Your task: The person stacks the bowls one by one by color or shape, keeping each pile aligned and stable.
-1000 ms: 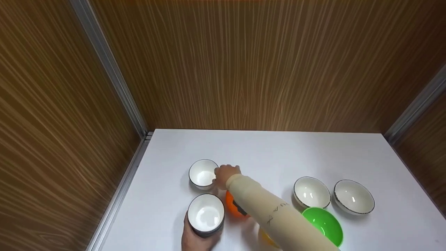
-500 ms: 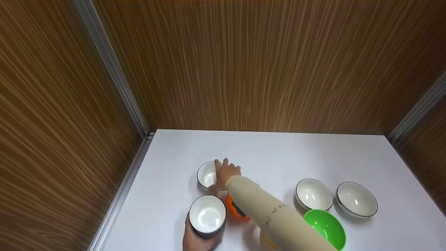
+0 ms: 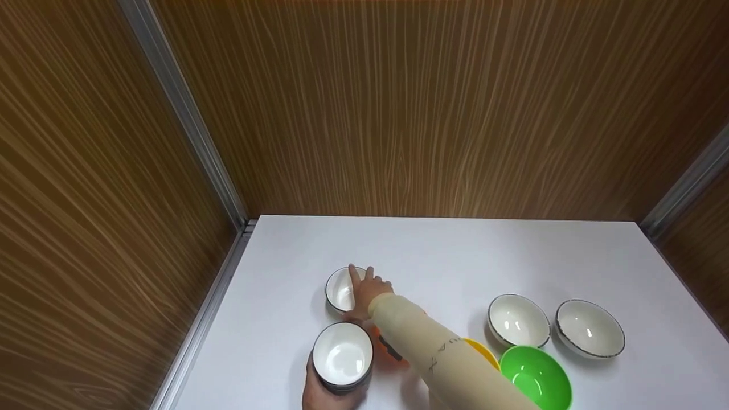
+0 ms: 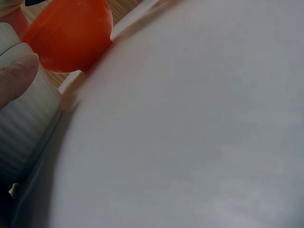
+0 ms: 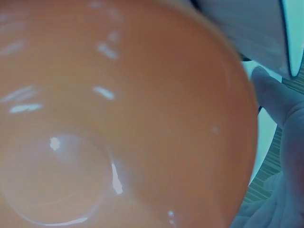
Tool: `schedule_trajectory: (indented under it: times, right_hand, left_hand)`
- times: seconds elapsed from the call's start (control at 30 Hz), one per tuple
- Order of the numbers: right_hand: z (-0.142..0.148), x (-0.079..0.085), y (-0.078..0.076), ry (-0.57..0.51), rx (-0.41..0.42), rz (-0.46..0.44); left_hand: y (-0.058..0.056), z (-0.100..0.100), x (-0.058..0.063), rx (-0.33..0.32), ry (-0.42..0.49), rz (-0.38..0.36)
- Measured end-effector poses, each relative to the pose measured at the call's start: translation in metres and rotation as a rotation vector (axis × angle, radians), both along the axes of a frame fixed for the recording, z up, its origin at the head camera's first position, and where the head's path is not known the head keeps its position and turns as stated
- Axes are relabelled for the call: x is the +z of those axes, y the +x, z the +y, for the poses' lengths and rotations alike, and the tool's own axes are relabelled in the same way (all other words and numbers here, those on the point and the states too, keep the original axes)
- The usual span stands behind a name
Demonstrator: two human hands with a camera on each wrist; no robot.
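My left hand (image 3: pixel 330 396) grips a stack of small white bowls (image 3: pixel 343 353) with dark rims from its near side. The left wrist view shows its thumb (image 4: pixel 21 78) against the ribbed outer wall. Just behind the stack sits another white bowl (image 3: pixel 338 291) with a thin dark rim. My right hand (image 3: pixel 369 296) reaches over that bowl's right side, fingers spread and fairly straight across it. Under the right forearm is an orange bowl (image 4: pixel 76 38), mostly covered in the head view; its glossy surface fills much of the right wrist view.
A yellow bowl (image 3: pixel 482 352) shows partly behind the right sleeve (image 3: pixel 438 353). Beside it are a green bowl (image 3: pixel 535 378) and two white bowls (image 3: pixel 518 320) to the right. Wood-grain panels (image 3: pixel 398 114) enclose the white table (image 3: pixel 444 250) at the back and sides.
The right hand's fingers have spread out over the white bowl, which has shifted slightly right. More of the yellow bowl shows. The left hand keeps its grip on the stack.
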State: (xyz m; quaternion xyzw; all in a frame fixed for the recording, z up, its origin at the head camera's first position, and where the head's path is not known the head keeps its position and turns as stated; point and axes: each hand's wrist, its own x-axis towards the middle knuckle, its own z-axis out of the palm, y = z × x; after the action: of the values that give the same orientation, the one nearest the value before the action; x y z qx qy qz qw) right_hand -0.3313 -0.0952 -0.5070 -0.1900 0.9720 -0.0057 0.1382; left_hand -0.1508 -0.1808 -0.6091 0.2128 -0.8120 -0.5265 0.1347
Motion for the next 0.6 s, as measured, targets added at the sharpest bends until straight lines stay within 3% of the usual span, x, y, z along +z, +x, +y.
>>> schedule_trajectory:
  times: [0.3, 0.6]
  right_hand:
    - [-0.0022, -0.0034, -0.0044, -0.053, 0.015, 0.034]
    - [-0.0008, -0.0047, -0.0078, -0.114, 0.02, 0.052]
  left_hand:
    - [0.0003, -0.0033, -0.001, -0.008, 0.006, -0.014]
    - [-0.002, -0.0018, -0.0035, 0.019, -0.054, 0.072]
